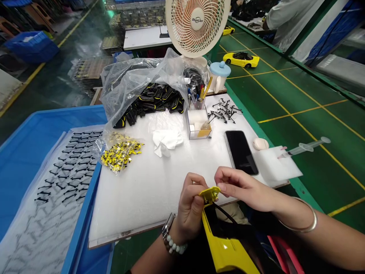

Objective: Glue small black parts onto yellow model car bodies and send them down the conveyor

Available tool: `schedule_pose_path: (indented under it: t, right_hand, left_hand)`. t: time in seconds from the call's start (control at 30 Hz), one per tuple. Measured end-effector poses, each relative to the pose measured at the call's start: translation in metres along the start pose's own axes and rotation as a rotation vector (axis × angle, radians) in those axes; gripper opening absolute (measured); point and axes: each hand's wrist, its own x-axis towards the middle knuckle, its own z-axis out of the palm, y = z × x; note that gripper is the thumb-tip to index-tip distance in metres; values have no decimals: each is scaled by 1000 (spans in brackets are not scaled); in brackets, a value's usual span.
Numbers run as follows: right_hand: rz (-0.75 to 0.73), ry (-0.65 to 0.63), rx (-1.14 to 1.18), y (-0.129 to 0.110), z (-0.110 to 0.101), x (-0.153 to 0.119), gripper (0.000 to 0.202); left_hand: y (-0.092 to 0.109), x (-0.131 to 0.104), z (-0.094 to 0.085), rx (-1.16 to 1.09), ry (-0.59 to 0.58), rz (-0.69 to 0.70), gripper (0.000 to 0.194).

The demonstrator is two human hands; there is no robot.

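Note:
A yellow and black toy car body (228,247) lies tilted over my lap, below the table's near edge. At its upper end a small yellow panel (210,193) stands up from the body. My left hand (192,207) pinches this panel between thumb and fingers. From the right, my right hand (245,186) has thumb and forefinger pressed together at the panel's right edge; anything tiny between them is hidden. A black phone (242,152) lies just beyond my right hand.
White foam sheet (137,201) covers the table. On it are bagged black parts (159,98), small yellow pieces (119,154), a tissue (168,140), a pen box (198,121) and black mirror-like parts (225,110). A blue tray (85,220) stands left, a syringe (305,147) right, a fan (196,23) behind.

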Motion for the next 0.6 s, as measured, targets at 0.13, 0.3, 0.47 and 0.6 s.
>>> schedule_pose_path:
  t: [0.13, 0.3, 0.47, 0.6]
  right_hand:
    - [-104, -134, -369, -10, 1, -2, 33]
    - [-205, -192, -558, -14, 7, -3, 31]
    - [-265, -207, -559, -15, 11, -3, 23]
    - [-297, -192, -588, -13, 14, -2, 20]
  left_hand:
    - [-2, -6, 5, -153, 29, 17, 26]
    - [-9, -10, 11, -120, 60, 133, 28]
    - [-13, -8, 10, -49, 80, 304, 31]
    - [-15, -8, 8, -12, 90, 325, 33]
